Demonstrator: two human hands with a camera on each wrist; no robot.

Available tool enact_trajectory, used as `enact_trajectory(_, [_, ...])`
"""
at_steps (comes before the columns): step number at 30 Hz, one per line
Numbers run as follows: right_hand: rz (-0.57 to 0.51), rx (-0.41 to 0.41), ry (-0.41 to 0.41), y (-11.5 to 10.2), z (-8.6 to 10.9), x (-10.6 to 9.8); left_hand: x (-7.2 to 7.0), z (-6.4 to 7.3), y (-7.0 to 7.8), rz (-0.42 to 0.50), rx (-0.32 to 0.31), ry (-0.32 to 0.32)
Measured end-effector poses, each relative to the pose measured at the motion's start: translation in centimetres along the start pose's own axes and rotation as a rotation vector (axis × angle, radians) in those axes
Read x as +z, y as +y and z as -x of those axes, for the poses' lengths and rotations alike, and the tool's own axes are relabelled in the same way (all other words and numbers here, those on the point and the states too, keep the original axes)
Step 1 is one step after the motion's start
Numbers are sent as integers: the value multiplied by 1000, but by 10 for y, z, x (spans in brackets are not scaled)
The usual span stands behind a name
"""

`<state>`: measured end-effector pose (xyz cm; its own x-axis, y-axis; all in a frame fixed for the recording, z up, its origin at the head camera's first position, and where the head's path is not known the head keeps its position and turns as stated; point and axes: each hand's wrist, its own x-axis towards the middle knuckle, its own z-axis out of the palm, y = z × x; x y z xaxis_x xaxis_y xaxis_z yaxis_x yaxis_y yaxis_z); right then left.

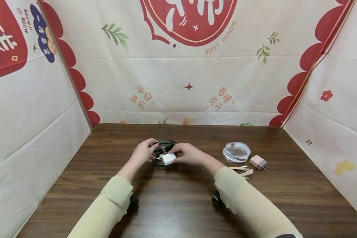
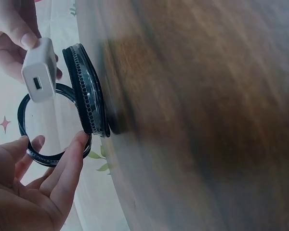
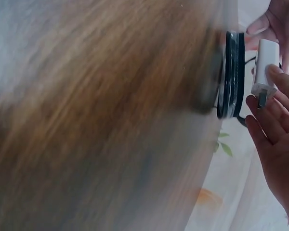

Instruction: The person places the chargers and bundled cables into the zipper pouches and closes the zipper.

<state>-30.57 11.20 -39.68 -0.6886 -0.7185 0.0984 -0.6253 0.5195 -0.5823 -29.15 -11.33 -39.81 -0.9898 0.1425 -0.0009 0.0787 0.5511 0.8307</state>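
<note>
A small round zip case (image 1: 164,142) with black edging and clear sides sits on the table, its lid (image 2: 22,113) raised. My left hand (image 1: 142,152) holds that lid by its rim, thumb on one side and fingers on the other. With thumb and fingers, my right hand (image 1: 191,154) pinches a white charger plug (image 1: 168,159) over the case opening. A USB port shows on the plug's end in the left wrist view, and metal prongs (image 3: 262,98) at its other end in the right wrist view. A light cable end (image 1: 159,157) shows beside the plug in the head view.
Right of the hands lie a clear round case (image 1: 236,152) with a white rim, a pink charger plug (image 1: 258,162) with prongs, and a bundled pale pink cable (image 1: 244,171). Printed cloth (image 1: 178,79) hangs behind the wooden table (image 1: 172,208) and along both sides.
</note>
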Motion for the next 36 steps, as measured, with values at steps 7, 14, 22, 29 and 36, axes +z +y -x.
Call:
enact_trajectory(7, [92, 59, -8, -3, -12, 9, 1, 0, 2, -17, -7, -4])
enact_trajectory(14, [179, 121, -7, -6, -20, 13, 3, -2, 3, -15, -20, -9])
enact_trajectory(22, [251, 151, -10, -9, -21, 15, 4, -3, 3, -12, -12, -8])
enact_trajectory(29, [286, 138, 0, -9, -22, 18, 3, -3, 5, -6, -24, -7])
enact_trajectory(36, [338, 129, 1, -11, -21, 19, 4, -3, 6, 1, -32, -3])
